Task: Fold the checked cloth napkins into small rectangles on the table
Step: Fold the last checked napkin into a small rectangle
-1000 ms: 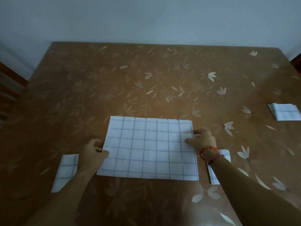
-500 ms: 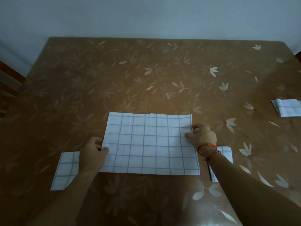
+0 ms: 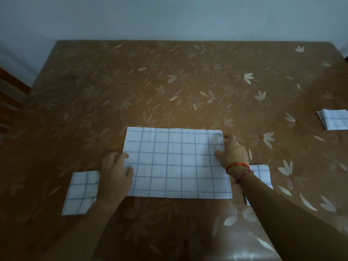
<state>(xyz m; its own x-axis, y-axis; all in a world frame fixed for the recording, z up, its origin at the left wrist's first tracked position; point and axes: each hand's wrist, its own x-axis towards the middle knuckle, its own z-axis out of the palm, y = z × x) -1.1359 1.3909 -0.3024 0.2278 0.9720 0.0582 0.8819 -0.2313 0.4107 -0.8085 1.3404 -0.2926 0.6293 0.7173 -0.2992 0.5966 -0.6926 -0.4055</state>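
Note:
A white napkin with blue checks (image 3: 177, 162) lies flat as a wide rectangle near the table's front middle. My left hand (image 3: 115, 172) rests on its left edge, fingers curled over the cloth. My right hand (image 3: 232, 152), with red thread bracelets at the wrist, pinches the right edge near the far corner. A small folded napkin (image 3: 81, 193) lies to the left of my left hand. Another folded one (image 3: 260, 174) is partly hidden under my right forearm. A third folded napkin (image 3: 333, 119) sits at the right edge of the view.
The table (image 3: 169, 87) wears a brown cover with pale leaf prints and reaches back to a pale wall. A wooden chair back (image 3: 9, 98) stands at the far left. Bare tabletop stretches beyond the napkin.
The napkin's far-to-near depth looks slightly smaller than a second ago and the cloth lies flatter. Both hands stay at its side edges, the right one shifted a little towards the far corner.

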